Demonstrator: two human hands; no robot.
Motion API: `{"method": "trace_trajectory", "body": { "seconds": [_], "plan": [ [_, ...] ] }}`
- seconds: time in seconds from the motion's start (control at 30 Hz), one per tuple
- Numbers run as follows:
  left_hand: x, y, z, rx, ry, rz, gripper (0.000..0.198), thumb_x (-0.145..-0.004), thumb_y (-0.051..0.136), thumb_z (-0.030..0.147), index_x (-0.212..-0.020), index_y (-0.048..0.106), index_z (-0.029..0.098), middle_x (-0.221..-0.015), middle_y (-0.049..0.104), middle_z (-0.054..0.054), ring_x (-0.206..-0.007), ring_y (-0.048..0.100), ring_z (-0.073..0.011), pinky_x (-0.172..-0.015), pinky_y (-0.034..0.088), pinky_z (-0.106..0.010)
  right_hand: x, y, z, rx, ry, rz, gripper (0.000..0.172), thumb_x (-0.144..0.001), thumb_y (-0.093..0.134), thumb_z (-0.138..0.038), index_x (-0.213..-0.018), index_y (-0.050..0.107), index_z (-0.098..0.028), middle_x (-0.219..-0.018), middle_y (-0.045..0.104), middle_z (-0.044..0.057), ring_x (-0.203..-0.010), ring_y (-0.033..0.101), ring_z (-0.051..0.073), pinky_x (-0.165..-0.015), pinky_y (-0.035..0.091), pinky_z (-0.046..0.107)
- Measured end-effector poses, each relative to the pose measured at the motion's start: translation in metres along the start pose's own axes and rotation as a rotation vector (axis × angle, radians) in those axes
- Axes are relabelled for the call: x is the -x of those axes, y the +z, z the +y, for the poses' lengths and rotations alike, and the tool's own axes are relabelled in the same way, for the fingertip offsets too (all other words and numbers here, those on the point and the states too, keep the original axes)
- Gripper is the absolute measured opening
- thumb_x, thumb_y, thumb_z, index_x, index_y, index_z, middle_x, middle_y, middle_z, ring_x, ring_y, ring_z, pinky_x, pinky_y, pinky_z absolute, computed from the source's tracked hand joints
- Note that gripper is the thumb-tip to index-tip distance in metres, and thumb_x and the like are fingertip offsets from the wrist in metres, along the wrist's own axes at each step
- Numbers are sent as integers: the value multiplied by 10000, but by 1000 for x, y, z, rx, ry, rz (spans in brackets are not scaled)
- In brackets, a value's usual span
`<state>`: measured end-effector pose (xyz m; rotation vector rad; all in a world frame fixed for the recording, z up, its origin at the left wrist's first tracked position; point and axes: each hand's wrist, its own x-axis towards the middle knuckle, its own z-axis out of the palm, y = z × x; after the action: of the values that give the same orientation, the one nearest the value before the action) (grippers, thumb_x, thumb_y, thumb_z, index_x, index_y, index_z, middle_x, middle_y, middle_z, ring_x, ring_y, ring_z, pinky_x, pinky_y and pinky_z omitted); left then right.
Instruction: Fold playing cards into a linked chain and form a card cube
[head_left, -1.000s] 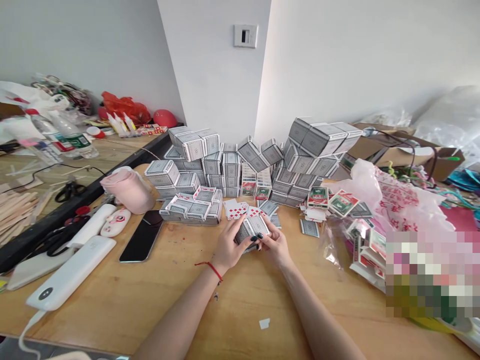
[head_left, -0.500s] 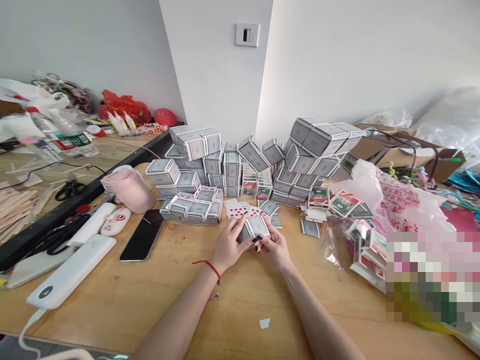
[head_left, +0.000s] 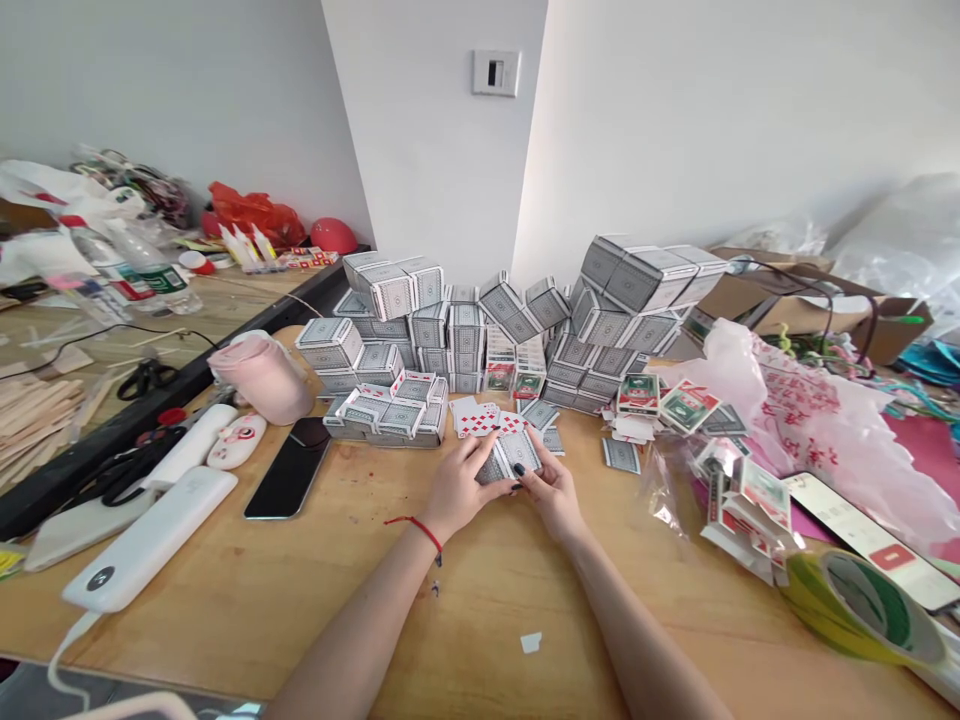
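Both hands grip playing cards [head_left: 511, 455] with patterned grey backs, just above the table's middle. My left hand [head_left: 459, 488] has its fingers along the cards' left side, thumb at the near edge. My right hand [head_left: 553, 488] closes on the right side, its dark-nailed thumb lying on the top face. Right behind them, loose face-up cards [head_left: 474, 418] with red diamonds lie on the table. Further grey-backed cards [head_left: 540, 412] rest to their right. Behind stand stacked blocks built of grey-backed cards [head_left: 465, 335]; a lower card block [head_left: 386, 415] sits to the left.
A black phone [head_left: 289, 470], white power bank [head_left: 150, 540] and pink cloth roll [head_left: 262, 375] lie left. On the right are card boxes [head_left: 754, 505], yellow tape [head_left: 862, 605], another phone [head_left: 877, 540] and a plastic bag [head_left: 810, 400]. A paper scrap [head_left: 531, 642] lies near the front.
My right thumb has shifted slightly on the cards, and both hands stay almost in place. The view has moved very slightly. The phone and tape at right, earlier blurred out, now show.
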<state>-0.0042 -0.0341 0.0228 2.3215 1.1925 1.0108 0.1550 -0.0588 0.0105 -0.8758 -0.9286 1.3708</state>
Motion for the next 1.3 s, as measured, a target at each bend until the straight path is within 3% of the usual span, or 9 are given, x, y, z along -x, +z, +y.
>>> {"method": "trace_trajectory", "body": {
  "seconds": [0.1, 0.2, 0.37, 0.5, 0.63, 0.77, 1.03, 1.17, 1.3],
  "plan": [
    [0, 1, 1, -44, 14, 17, 611, -752, 522, 497, -1274, 414, 197, -1000, 563, -99, -932, 543, -233, -804, 442, -338, -1, 4, -1, -27, -48, 33, 656, -676, 684, -221, -1277, 425, -250, -1181, 567, 36, -920, 569, 161, -727, 488, 244],
    [-1, 1, 0, -81, 62, 28, 626, -745, 528, 506, -1275, 412, 193, -1015, 566, -105, -949, 538, -241, -822, 434, -352, -2, 9, -1, -107, -15, 9, 682, -653, 697, -195, -1273, 423, -272, -1244, 518, 28, -1052, 516, 182, -801, 474, 259],
    [0, 0, 0, -125, 126, 31, 681, -723, 533, 543, -1292, 389, 196, -1064, 553, -113, -991, 517, -263, -867, 409, -397, -4, 7, 3, -149, 53, 24, 785, -605, 725, -169, -1288, 377, -336, -1204, 539, -2, -843, 589, 159, -624, 515, 235],
    [1, -7, 1, -2, 111, 66, 507, -838, 420, 421, -1296, 383, 205, -1179, 494, -109, -1099, 461, -236, -939, 369, -377, -7, -2, 5, -123, 53, 45, 754, -591, 731, -189, -1255, 415, -355, -1226, 504, -4, -763, 584, 155, -555, 538, 268],
    [-2, -10, -4, 185, -52, 188, 387, -884, 339, 314, -1238, 451, 204, -1183, 501, -88, -1126, 449, -193, -972, 351, -341, -10, -10, 3, -142, 29, 53, 729, -619, 707, -195, -1259, 403, -369, -1218, 508, 5, -763, 580, 149, -554, 524, 251],
    [-7, -5, -12, 332, -269, 297, 313, -859, 402, 307, -1101, 564, 193, -1126, 548, -80, -1081, 489, -186, -959, 365, -339, -14, -15, -1, -220, 3, 57, 739, -647, 680, -185, -1279, 357, -389, -1260, 482, -1, -939, 560, 168, -714, 506, 281],
    [-11, 5, -13, 858, -499, 228, 359, -792, 505, 393, -1030, 621, 150, -1139, 594, -92, -1116, 494, -220, -980, 342, -341, -14, -25, -6, -306, 53, -8, 716, -660, 662, -178, -1255, 361, -440, -1281, 470, -42, -930, 568, 138, -736, 490, 267],
    [-11, 3, -11, 1231, -650, 185, 430, -760, 531, 441, -1056, 602, 137, -1076, 627, -103, -1010, 567, -247, -859, 444, -356, -12, -24, -9, -320, 106, -66, 741, -651, 675, -184, -1271, 347, -422, -1213, 535, -34, -916, 584, 134, -749, 484, 258],
    [-10, 1, -8, 1383, -808, 135, 465, -722, 598, 311, -1165, 496, 214, -1063, 616, -72, -856, 629, -217, -696, 516, -354, -8, -21, -11, -336, 157, -116, 726, -652, 674, -175, -1274, 363, -382, -1101, 603, -20, -834, 612, 134, -733, 490, 266]
  ]
}}
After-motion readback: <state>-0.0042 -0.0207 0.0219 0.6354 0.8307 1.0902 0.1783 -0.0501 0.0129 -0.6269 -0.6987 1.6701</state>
